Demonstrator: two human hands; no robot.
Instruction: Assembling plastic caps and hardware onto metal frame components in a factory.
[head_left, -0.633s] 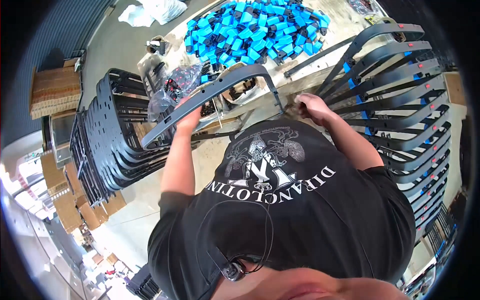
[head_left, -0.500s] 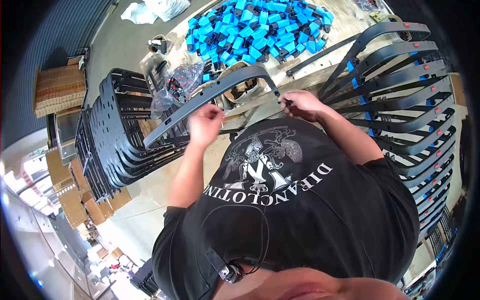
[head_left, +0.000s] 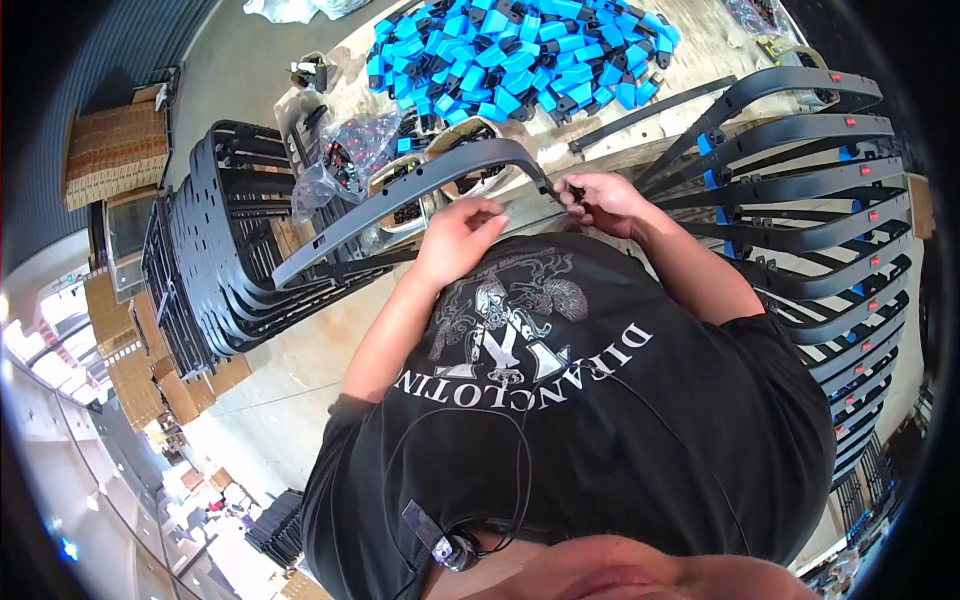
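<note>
Now, below the blue pile point(head_left: 520, 60), the grey bent frame point(head_left: 430, 172) slants lengthwise up rightward, its right end turned down. Under the pile's left half, the left hand point(head_left: 458, 242), earlier on the frame, curls below it, contents unclear; under its right half, the right hand point(head_left: 608, 200) pinches a small black piece point(head_left: 576, 194).

The dark piece point(head_left: 577, 193) (partly covered) at the fingers of the right hand point(head_left: 607, 203) is too small to identify; beyond them, the top edge cuts off the blue pile point(head_left: 520, 60)
</note>
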